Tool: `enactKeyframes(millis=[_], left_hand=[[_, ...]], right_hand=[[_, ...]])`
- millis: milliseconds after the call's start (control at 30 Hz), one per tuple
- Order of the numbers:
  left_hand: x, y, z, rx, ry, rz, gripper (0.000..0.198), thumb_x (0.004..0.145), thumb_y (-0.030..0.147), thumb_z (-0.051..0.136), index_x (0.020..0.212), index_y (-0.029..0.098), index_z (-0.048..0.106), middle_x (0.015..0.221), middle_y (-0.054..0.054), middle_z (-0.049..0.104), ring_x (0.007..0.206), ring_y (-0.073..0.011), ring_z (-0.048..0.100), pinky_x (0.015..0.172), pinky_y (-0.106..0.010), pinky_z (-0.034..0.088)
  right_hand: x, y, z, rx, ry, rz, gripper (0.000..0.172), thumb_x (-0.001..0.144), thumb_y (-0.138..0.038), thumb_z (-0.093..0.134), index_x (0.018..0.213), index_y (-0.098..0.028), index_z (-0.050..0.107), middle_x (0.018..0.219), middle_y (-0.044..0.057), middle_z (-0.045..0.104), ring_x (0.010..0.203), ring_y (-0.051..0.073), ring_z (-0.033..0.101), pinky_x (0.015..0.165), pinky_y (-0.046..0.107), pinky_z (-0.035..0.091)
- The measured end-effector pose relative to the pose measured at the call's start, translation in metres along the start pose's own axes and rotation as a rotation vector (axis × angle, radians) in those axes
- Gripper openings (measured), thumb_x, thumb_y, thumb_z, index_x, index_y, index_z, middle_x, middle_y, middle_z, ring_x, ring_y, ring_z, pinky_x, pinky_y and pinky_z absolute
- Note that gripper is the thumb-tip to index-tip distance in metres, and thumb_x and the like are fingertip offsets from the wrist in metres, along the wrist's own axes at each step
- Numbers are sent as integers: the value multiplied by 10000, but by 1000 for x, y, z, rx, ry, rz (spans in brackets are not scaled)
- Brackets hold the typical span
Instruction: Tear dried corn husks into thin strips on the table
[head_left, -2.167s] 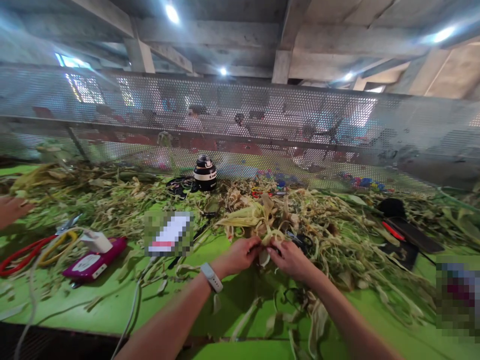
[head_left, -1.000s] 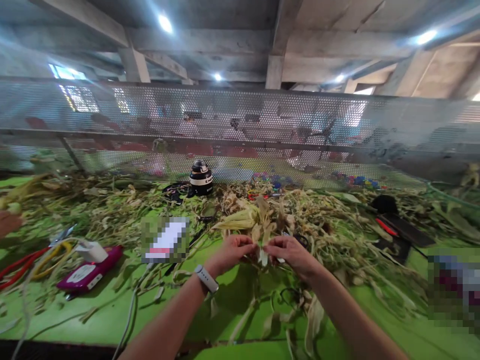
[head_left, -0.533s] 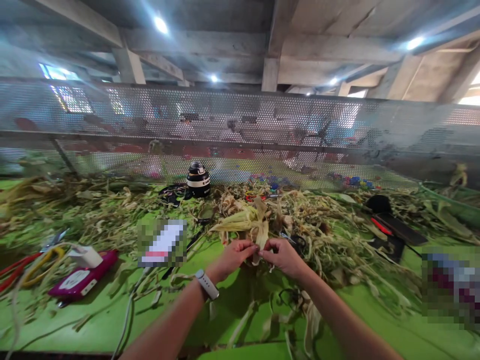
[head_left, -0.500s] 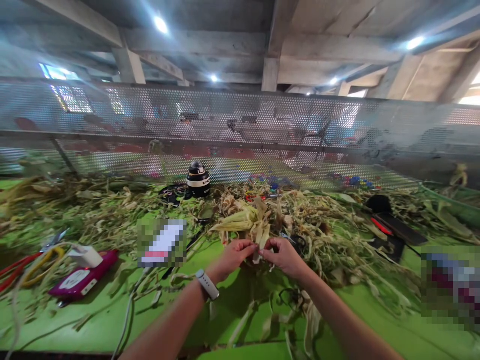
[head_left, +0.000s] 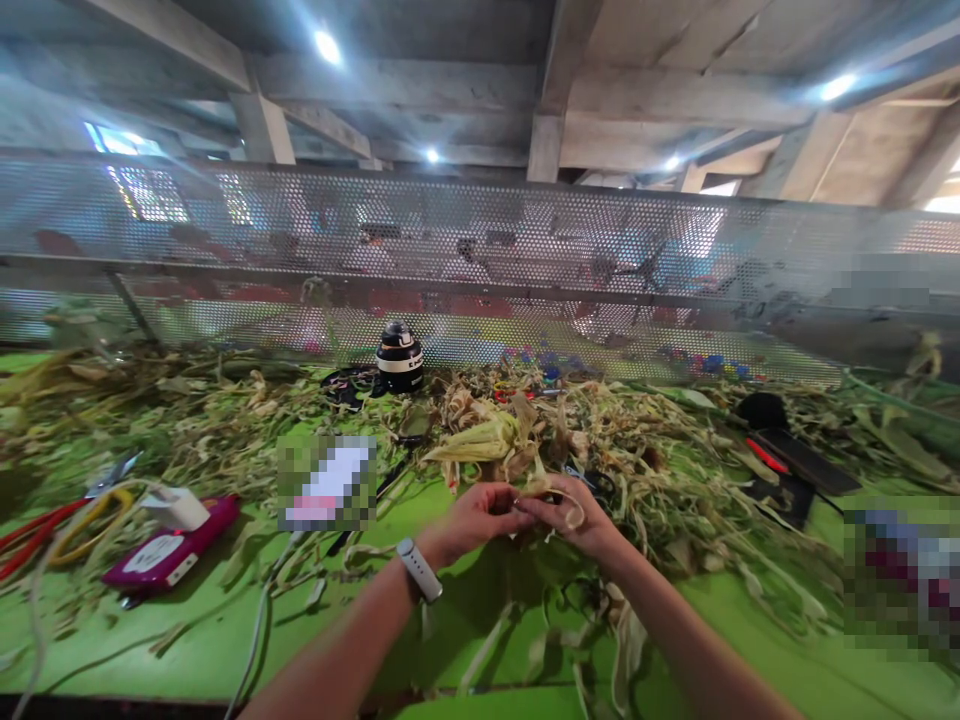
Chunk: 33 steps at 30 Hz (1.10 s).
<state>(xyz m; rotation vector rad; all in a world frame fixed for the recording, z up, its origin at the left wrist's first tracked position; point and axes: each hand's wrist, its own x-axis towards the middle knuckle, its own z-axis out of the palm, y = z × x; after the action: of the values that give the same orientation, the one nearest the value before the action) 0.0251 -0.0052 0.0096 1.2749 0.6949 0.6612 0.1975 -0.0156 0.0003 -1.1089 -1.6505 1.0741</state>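
Note:
My left hand (head_left: 480, 518), with a pale watch on its wrist, is closed in a pinch over the green table. Fingertip to fingertip with it, my right hand (head_left: 574, 513) is closed too. Between them they hold a strip of dry corn husk (head_left: 566, 493), which curls over the back of my right fingers. Part of the strip is hidden by the fingers. Just beyond lies a bundle of yellowish corn husk (head_left: 480, 440). Dark-handled scissors (head_left: 596, 483) rest beside my right hand, partly covered by husk.
Loose husk strips (head_left: 225, 400) cover much of the green table (head_left: 360, 640). A black jar (head_left: 400, 360) stands before a perforated metal screen (head_left: 480, 240). To the left are a phone (head_left: 330, 485) on a cable, a magenta power bank (head_left: 172, 550) and orange-handled scissors (head_left: 45, 525).
The husk strip stood upright between my fingertips; now it is bent over and curls around my right fingers. My hands have come closer together.

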Motion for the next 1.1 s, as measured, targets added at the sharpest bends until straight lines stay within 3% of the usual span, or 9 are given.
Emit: enactKeyframes(millis=[100, 300, 433, 600, 800, 1000, 1100], left_hand=[[3, -2, -6, -82, 41, 13, 387, 571, 393, 763, 802, 110, 636, 695, -14, 622, 584, -82, 521, 569, -201, 393], [7, 0, -14, -243, 203, -104, 297, 567, 308, 760, 724, 133, 579, 668, -2, 623, 521, -59, 517, 451, -148, 321], [3, 2, -7, -151, 174, -138, 315, 544, 352, 766, 663, 136, 570, 574, 35, 579, 477, -52, 486, 465, -160, 330], [-1, 1, 6, -124, 133, -82, 382, 463, 395, 805, 661, 126, 619, 579, 18, 603, 521, -85, 510, 556, -216, 381], [0, 1, 6, -184, 55, -17, 397, 489, 315, 812, 796, 114, 660, 678, -28, 649, 625, -113, 560, 643, -235, 417], [-4, 3, 2, -295, 42, -74, 343, 512, 115, 713, 849, 144, 657, 752, -27, 653, 631, -104, 552, 606, -225, 431], [-1, -2, -1, -370, 72, -91, 262, 540, 131, 654, 801, 146, 650, 714, -20, 641, 630, -120, 562, 607, -249, 448]], right_hand=[[1, -8, -2, 3, 4, 39, 302, 698, -441, 647, 667, -141, 634, 612, 6, 597, 540, 106, 514, 514, 215, 413], [-2, -24, -2, 164, -50, 104, 348, 700, -450, 648, 868, -145, 652, 656, -9, 617, 470, 76, 514, 481, 211, 431], [-6, -24, 4, 221, -125, 55, 421, 713, -437, 653, 1029, -161, 607, 779, 22, 676, 424, 60, 511, 432, 198, 446], [-4, -16, 10, 242, -50, 82, 575, 700, -493, 643, 1156, -165, 518, 772, 28, 694, 296, 33, 414, 288, 168, 352], [-2, -15, 12, 211, 48, 77, 683, 700, -498, 631, 1267, -163, 451, 705, -5, 653, 299, 33, 385, 283, 171, 316], [-2, -9, 15, 132, 130, 22, 591, 737, -435, 610, 1251, -166, 500, 587, -42, 549, 428, 67, 407, 410, 191, 382], [-3, -11, 16, 40, 132, -29, 478, 764, -401, 592, 1168, -147, 581, 542, -41, 501, 504, 92, 441, 489, 206, 417]])
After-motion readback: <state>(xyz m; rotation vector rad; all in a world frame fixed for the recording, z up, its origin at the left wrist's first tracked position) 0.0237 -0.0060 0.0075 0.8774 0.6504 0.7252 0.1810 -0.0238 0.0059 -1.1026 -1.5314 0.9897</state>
